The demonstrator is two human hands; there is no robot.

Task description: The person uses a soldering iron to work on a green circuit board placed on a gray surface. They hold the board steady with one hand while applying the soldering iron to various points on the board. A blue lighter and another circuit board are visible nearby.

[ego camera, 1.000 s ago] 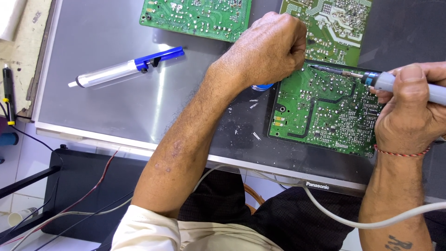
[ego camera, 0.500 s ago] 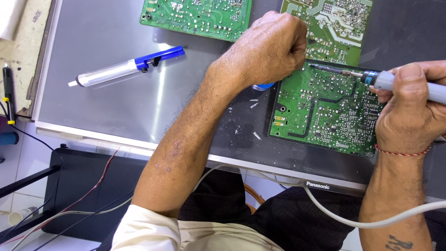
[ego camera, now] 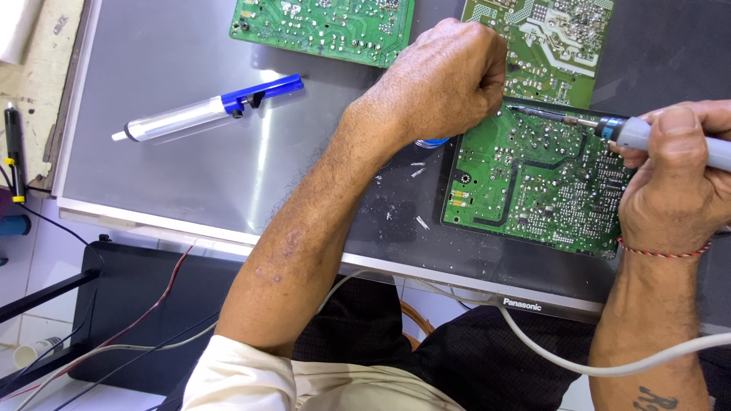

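1. At the far left edge a dark pen-like tool lies on a worn board, well apart from both hands.
2. Next comes a desoldering pump with a silver barrel and blue plunger end, lying loose on the grey panel with its long axis running left to right and tilting slightly up to the right; no hand touches it.
3. The left hand is curled into a closed fist over the upper left corner of the near circuit board. What it grips is hidden, though a bit of blue shows beneath it.
4. The near circuit board lies flat, solder side up, between the two hands, with small metal clippings scattered just to its left.
5. The soldering iron lies almost level, tip pointing left toward the fist and handle to the right (so the tip sits nearer the left hand than the right).
6. The right hand is wrapped around the iron's grey handle, thumb on top; the frame edge cuts off the handle's end.
7. Whether the tip actually touches the board cannot be told.
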